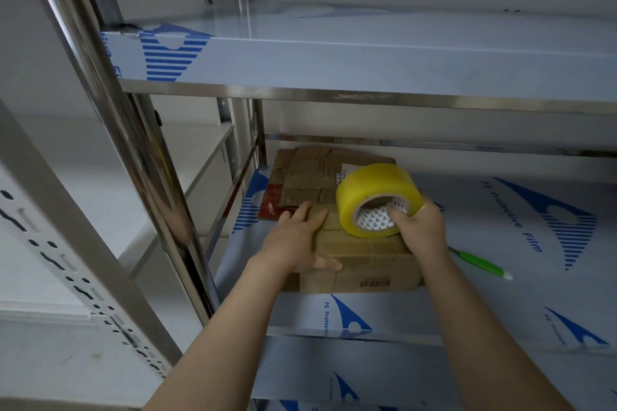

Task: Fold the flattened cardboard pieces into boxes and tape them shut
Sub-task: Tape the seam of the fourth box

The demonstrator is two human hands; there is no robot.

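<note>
Box (364, 264) under both hands: left hand (297, 240) presses flat-fingered on its top, right hand (421, 227) grips the tape roll (374, 197) through its core. Light, stiff cardboard likely dents; hold it by the edges.

A matt brown cardboard box (364, 265), centre frame, carries smoother tape strips and a white paper barcode label. Behind it lie flattened cardboard pieces (317, 167) of the same dull, creased board. The tape roll (364, 197) is glossy translucent yellow plastic on a printed paper core. Mirror-polished metal posts (100, 83) stand at left. The shelf (467, 203) wears smooth blue-printed plastic film. At right is a shiny green plastic tool (480, 262).
</note>
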